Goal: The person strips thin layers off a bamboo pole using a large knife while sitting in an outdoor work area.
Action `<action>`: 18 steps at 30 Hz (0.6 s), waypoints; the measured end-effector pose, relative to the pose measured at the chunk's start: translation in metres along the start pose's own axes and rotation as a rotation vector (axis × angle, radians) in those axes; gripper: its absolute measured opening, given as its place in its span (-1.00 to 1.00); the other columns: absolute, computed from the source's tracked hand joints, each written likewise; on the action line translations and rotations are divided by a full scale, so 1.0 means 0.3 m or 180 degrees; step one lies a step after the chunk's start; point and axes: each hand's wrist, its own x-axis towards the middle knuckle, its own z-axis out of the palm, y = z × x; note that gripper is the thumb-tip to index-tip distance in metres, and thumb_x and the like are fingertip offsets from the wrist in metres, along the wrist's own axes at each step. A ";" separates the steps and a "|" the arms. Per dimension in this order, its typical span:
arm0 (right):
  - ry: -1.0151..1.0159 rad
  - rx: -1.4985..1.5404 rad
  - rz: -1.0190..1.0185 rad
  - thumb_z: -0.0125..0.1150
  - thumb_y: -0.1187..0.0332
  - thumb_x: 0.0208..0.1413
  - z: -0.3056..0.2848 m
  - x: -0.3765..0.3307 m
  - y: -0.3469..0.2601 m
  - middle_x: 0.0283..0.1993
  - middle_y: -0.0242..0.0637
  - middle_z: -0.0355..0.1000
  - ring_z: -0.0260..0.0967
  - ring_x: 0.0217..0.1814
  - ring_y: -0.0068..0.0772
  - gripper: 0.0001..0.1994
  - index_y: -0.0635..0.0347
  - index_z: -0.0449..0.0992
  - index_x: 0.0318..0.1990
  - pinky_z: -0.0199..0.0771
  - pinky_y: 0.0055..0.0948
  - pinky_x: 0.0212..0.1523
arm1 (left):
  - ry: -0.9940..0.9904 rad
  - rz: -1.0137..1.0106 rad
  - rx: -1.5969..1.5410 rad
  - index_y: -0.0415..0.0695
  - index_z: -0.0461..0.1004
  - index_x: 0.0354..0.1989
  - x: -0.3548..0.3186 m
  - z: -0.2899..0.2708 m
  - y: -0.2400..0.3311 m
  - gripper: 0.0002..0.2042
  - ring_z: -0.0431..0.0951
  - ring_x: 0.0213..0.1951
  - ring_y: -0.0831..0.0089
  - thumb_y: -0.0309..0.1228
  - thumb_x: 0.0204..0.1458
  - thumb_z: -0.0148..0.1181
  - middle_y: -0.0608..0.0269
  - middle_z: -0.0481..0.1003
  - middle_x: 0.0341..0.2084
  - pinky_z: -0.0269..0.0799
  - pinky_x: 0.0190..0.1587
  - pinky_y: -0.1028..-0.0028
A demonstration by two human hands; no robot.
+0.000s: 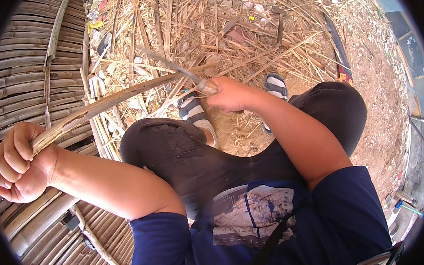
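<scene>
My left hand [22, 163] is closed around the near end of a long bamboo strip [108, 100], out at the left. The strip slants up and to the right, its far end lying over the litter ahead of my feet. In front of my knees, my right hand [229, 93] grips a knife [208, 87] by its short wooden handle. The knife's blade [181, 70] points up and to the left and crosses over the strip near its far end. Blur softens the blade, so I cannot tell whether it touches the bamboo.
Split bamboo pieces and shavings [191, 27] litter the ground ahead. A hammer-like tool [279, 29] lies among them. A slatted bamboo surface [22, 86] runs along the left. My striped sandals [193, 111] stand between my bent knees. Bare soil [380, 107] stretches at the right.
</scene>
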 end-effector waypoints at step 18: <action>0.1223 -0.0359 -0.0220 0.27 0.29 -0.03 0.188 0.019 0.134 -0.26 0.10 0.52 0.52 -0.16 0.09 -0.65 0.33 0.46 -0.14 0.47 -0.04 -0.13 | 0.0806 0.0055 0.0646 0.15 0.22 -0.73 0.017 0.023 0.023 -0.80 0.03 -0.72 0.60 -0.29 -0.17 0.09 0.59 0.12 -0.80 -0.03 -0.54 0.51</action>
